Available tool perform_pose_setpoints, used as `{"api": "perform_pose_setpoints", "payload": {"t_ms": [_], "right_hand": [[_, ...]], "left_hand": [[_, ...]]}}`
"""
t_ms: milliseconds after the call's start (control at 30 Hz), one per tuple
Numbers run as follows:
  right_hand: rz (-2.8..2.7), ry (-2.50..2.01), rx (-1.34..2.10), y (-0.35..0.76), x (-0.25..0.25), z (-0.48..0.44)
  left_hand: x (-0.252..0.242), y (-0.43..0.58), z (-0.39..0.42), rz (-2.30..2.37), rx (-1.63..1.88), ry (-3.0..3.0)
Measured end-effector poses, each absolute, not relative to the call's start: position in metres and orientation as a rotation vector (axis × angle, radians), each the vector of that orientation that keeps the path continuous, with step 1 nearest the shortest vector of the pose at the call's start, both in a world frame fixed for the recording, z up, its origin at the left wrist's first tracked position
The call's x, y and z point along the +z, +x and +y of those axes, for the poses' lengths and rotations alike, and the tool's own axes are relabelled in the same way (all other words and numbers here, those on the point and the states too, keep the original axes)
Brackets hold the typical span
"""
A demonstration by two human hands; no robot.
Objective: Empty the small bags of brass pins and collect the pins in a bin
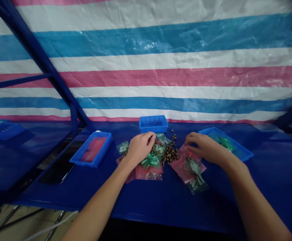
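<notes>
Hands: left hand (140,147) curled narrowly, fingertips on the first heap; right hand (206,149) curled narrowly, fingertips at the second heap; any grip cannot be told.
Left heap: clear-and-pink plastic bags (149,172) with green contents, under the left hand.
Right heap: pink-and-clear plastic bags (189,170) with pale green strips, just before the right hand.
Between hands: loose brass-coloured metal fittings (170,154), piled beside both heaps.
Beyond: shallow blue plastic tray (153,126), small items inside; blue plastic tray (81,150), pink sheet inside; blue plastic tray (241,154), green contents.
Support: blue-covered counter (274,174).
</notes>
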State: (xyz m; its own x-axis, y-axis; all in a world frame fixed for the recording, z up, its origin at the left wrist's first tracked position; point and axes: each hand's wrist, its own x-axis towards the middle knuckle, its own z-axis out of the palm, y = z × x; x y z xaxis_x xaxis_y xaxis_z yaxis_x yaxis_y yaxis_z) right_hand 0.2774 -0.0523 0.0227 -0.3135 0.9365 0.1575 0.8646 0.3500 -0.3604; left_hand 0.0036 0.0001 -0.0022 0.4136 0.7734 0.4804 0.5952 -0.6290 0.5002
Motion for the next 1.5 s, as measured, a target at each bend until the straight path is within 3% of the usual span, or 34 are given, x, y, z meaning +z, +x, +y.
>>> {"api": "perform_pose_setpoints", "payload": {"t_ms": [300, 567, 767, 1100, 1500], "right_hand": [[-2.426, -2.014, 0.273, 0.278, 0.004, -0.069], [-2.447, -1.838, 0.449, 0.271, 0.018, -0.068], [-1.849, -1.446, 1.101, 0.263, 0.03, -0.068], [-1.271, -1.085, 1.219, 0.19, 0.009, -0.062], [-1.338, -1.105, 1.163, 0.195, -0.004, -0.062]], "left_hand": [[-0.004, 0.006, -0.002, 1.252, 0.976, 2.406], [-0.002, 0.006, -0.004, 1.286, 0.931, 2.426], [0.002, 0.007, -0.006, 1.244, 0.993, 2.35], [0.007, 0.013, -0.014, 0.791, 0.762, 1.913], [0.001, 0.011, -0.005, 0.767, 0.77, 1.702]]}}
